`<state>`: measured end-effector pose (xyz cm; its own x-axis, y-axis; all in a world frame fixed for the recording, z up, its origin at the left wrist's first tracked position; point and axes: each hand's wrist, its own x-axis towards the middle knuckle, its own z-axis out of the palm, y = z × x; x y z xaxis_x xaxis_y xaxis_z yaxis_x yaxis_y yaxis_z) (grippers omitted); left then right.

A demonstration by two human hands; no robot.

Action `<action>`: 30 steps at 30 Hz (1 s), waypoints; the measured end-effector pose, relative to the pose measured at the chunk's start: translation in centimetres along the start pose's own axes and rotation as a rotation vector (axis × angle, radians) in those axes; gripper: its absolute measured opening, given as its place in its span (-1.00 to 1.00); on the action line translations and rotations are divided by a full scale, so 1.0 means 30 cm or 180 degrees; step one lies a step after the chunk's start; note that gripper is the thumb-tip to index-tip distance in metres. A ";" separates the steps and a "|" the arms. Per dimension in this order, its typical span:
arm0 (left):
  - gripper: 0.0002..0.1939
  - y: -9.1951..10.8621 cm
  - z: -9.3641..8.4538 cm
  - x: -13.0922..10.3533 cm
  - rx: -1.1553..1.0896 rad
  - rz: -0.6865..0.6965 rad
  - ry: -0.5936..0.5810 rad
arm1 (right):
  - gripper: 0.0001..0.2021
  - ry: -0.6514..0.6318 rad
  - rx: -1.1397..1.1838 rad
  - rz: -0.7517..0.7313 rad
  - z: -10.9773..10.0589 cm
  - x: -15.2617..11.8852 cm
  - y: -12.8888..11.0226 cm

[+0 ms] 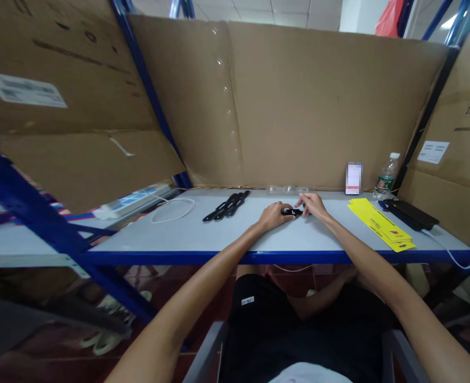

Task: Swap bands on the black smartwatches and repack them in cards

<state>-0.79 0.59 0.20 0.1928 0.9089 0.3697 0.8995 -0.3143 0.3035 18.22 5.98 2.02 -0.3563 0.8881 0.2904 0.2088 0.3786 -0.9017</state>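
Note:
Both my hands rest on the grey shelf top (187,236), far out in front of me. Between them lies a small black part (291,212). My left hand (274,215) is curled around its left end, a ring on one finger. My right hand (312,205) pinches its right end with the fingertips. A row of similar black parts (227,205) lies to the left of my left hand, apart from it.
Yellow flat cards (380,224) lie at the right, beside a black flat device (410,214) with a white cable. A water bottle (385,177), a small white card (353,178) and clear plastic trays (286,189) stand by the cardboard back wall. A white cord (173,211) loops at left.

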 end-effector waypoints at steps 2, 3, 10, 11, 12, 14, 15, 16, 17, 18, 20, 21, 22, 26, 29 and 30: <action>-0.57 0.002 -0.002 0.000 -0.0014 -0.0003 -0.0010 | -0.60 -0.0199 -0.0045 -0.0037 0.002 -0.001 0.007; -0.57 0.001 -0.001 0.000 -0.0026 0.0000 -0.0014 | -0.59 -0.0286 -0.0062 -0.0042 0.004 -0.001 0.010; -0.56 -0.013 0.008 0.009 -0.0072 0.0038 0.0007 | -0.57 -0.0433 -0.0157 0.0068 0.013 0.004 0.018; -0.57 -0.014 0.009 0.009 -0.0077 0.0048 0.0003 | -0.57 -0.0415 -0.0144 0.0056 0.012 0.004 0.018; -0.57 -0.014 0.009 0.009 -0.0078 0.0050 0.0004 | -0.58 -0.0420 -0.0132 0.0051 0.012 0.004 0.016; -0.57 -0.014 0.008 0.009 -0.0074 0.0034 0.0014 | -0.60 -0.0510 -0.0128 0.0063 0.011 0.002 0.013; -0.56 -0.014 0.008 0.009 -0.0077 0.0027 0.0017 | -0.60 -0.0572 -0.0132 0.0069 0.011 0.000 0.011; -0.56 -0.014 0.008 0.009 -0.0083 0.0022 0.0016 | -0.61 -0.0629 -0.0142 0.0068 0.012 -0.002 0.008; -0.56 -0.014 0.008 0.010 -0.0090 0.0017 0.0012 | -0.61 -0.0665 -0.0154 0.0058 0.013 -0.005 0.006; -0.56 -0.015 0.009 0.010 -0.0093 0.0015 0.0007 | -0.61 -0.0677 -0.0169 0.0041 0.014 -0.007 0.004; -0.55 -0.016 0.010 0.011 -0.0089 0.0007 0.0007 | -0.62 -0.0654 -0.0205 0.0014 0.018 -0.010 0.002; -0.55 -0.018 0.011 0.012 -0.0086 0.0004 0.0006 | -0.62 -0.0629 -0.0230 -0.0006 0.020 -0.011 0.002; -0.55 -0.019 0.013 0.013 -0.0086 0.0008 0.0000 | -0.62 -0.0599 -0.0267 -0.0039 0.021 -0.011 0.002; -0.56 -0.021 0.017 0.014 -0.0087 0.0049 -0.0018 | -0.65 -0.0510 -0.0506 -0.0286 0.019 -0.011 0.008; -0.53 -0.020 0.017 0.013 -0.0057 0.0005 0.0007 | -0.64 -0.0526 -0.0463 -0.0411 0.013 -0.010 0.010; -0.52 -0.019 0.017 0.013 -0.0050 -0.0012 0.0004 | -0.62 -0.0560 -0.0416 -0.0431 0.012 -0.010 0.010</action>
<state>-1.04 1.25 -0.28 0.1890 0.9097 0.3696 0.8939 -0.3152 0.3187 18.07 5.74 1.54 -0.5398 0.7722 0.3352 0.2603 0.5318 -0.8059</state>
